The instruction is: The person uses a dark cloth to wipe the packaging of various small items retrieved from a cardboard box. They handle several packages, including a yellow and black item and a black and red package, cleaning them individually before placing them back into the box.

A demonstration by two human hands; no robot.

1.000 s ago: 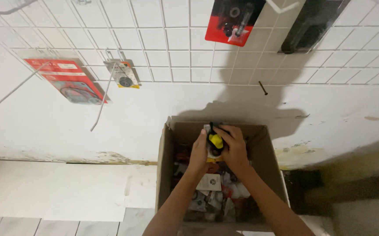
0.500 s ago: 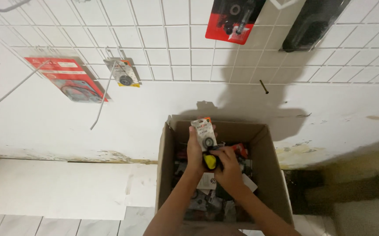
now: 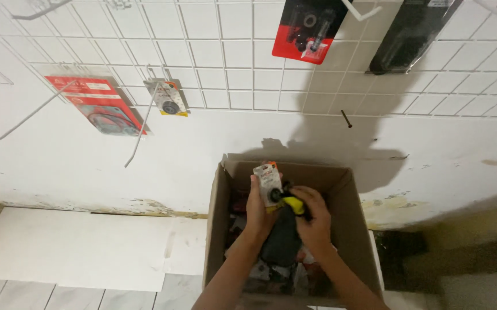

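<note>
Hands meet over an open brown cardboard box (image 3: pixel 217 229) on pale floor tiles (image 3: pixel 70 252) below a white wire-grid wall (image 3: pixel 225 57), left hand (image 3: pixel 258 209) fingers gripping a small carded packet (image 3: pixel 268 182), right hand (image 3: pixel 312 215) fingers closed around a yellow-and-black packaged item (image 3: pixel 287 227).

A cardboard box (image 3: pixel 363 229) stood on the floor against the wall, below a wire grid (image 3: pixel 219 51). Both hands were inside it — the left hand (image 3: pixel 258 209) beside the right hand (image 3: pixel 314 215), a small carded packet (image 3: pixel 268 182) upright in the left one's hold, other packets (image 3: pixel 277 270) beneath them. On the grid hung a flat pack (image 3: pixel 96 104) at far left, a small carded item (image 3: pixel 170 99) right of it, and two packs (image 3: pixel 306 28) higher up, above the box.
</note>
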